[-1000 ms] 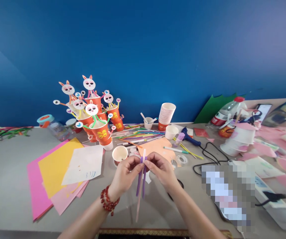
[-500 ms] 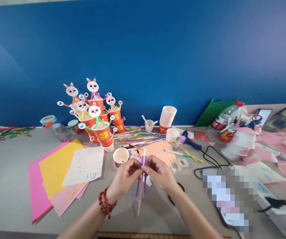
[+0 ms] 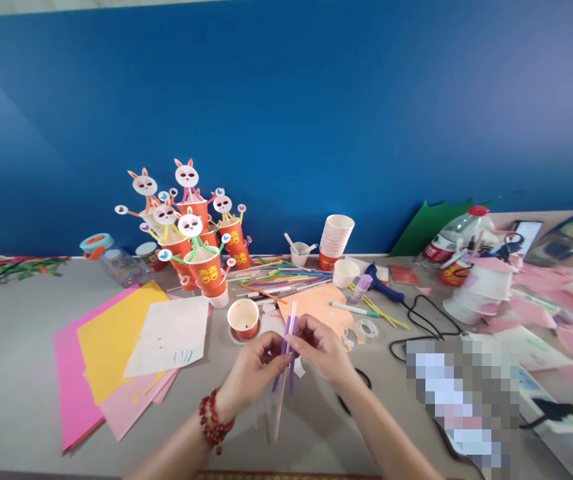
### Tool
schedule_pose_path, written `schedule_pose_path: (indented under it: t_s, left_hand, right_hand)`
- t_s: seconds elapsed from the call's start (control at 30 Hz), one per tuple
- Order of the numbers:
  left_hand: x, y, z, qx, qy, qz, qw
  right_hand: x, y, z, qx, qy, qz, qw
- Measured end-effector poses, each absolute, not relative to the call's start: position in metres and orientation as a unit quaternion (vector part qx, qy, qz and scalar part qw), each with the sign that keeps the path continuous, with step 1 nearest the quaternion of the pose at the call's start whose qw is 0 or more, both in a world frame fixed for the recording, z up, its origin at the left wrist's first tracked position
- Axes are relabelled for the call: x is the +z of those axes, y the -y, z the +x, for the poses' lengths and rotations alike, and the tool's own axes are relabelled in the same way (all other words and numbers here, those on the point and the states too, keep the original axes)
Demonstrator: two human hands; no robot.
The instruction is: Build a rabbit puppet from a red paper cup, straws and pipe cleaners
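Observation:
Between my hands is a pale pink straw (image 3: 280,413), slanting from upper right to lower left. Purple pipe cleaners (image 3: 292,381) lie along both sides of its upper part, their ends hanging beside it. My left hand (image 3: 256,365) pinches the bundle from the left with thumb and fingers. From the right, my right hand (image 3: 320,347) pinches it slightly higher, thumb across the front. Where the fingertips meet, the join between straw and pipe cleaners is partly covered. Beyond my left hand stands an open paper cup (image 3: 243,313).
Red cups with rabbit figures (image 3: 204,267) stand at back left. Coloured paper sheets (image 3: 79,393) lie at left. Behind my hands are loose straws (image 3: 286,277), stacked cups (image 3: 336,240) and orange paper (image 3: 311,303). A blue glue gun (image 3: 384,285) with a black cord lies at right.
My left hand has slid slightly down the bundle, away from my right fingertips. The straw's top now leans a little further right. Both hands keep their pinch.

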State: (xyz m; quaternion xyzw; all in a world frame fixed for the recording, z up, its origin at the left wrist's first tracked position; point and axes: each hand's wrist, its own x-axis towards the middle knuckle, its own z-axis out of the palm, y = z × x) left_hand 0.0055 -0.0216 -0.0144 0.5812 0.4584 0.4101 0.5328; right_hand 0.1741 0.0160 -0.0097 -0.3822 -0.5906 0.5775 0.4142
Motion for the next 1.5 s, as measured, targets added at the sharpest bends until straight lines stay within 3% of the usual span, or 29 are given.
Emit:
schedule_pose_path:
  t_s: [0.63, 1.0, 1.2, 1.3, 1.43, 1.5]
  left_hand:
    - [-0.015, 0.028, 0.004, 0.398, -0.465, 0.595, 0.521]
    - [-0.013, 0.027, 0.007, 0.411, -0.461, 0.577, 0.534]
    - [-0.018, 0.028, 0.002, 0.417, -0.468, 0.588, 0.511]
    - [-0.013, 0.030, -0.014, 0.427, -0.472, 0.648, 0.419]
    - [-0.013, 0.024, -0.052, 0.505, -0.532, 0.654, 0.185]
    - [-0.022, 0.016, -0.068, 0.495, -0.553, 0.648, 0.170]
  right_hand:
    - [-0.001, -0.021, 0.163, 0.541, 0.584, -0.402, 0.453]
    - [-0.001, -0.022, 0.164, 0.509, 0.607, -0.416, 0.446]
    - [-0.002, -0.020, 0.164, 0.541, 0.633, -0.385, 0.397]
    - [0.001, -0.022, 0.170, 0.536, 0.605, -0.408, 0.425]
    - [0.007, -0.028, 0.182, 0.538, 0.512, -0.440, 0.505]
    - [0.008, -0.030, 0.185, 0.534, 0.476, -0.450, 0.534]
